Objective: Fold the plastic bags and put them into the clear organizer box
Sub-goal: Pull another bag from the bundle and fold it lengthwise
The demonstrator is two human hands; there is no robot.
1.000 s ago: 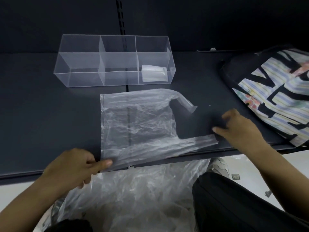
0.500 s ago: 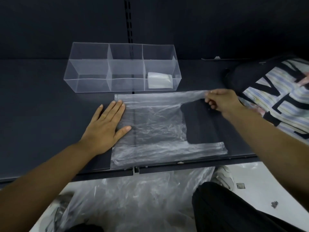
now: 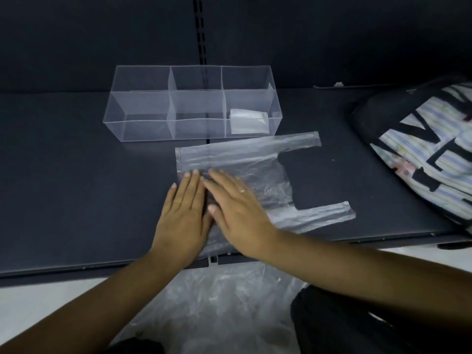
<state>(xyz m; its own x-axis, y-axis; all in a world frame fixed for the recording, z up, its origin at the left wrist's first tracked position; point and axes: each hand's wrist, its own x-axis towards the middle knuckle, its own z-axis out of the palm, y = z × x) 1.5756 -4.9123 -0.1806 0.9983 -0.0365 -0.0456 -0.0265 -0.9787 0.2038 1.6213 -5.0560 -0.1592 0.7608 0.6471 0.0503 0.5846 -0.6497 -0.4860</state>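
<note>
- Head view: my right hand (image 3: pixel 240 213) has let go of the upper handle (image 3: pixel 298 140) and now lies flat, fingers straight, beside my left hand (image 3: pixel 182 221), holding nothing.
- Left hand still pressed flat on the thin, crinkled clear plastic bag (image 3: pixel 255 159), just before the clear organizer box (image 3: pixel 143 129); a folded bag (image 3: pixel 247 121) sits in its near right compartment.
- Matte dark shelf (image 3: pixel 63 187), dark back panel (image 3: pixel 102 42); striped fabric bag (image 3: pixel 421 149) at right.
</note>
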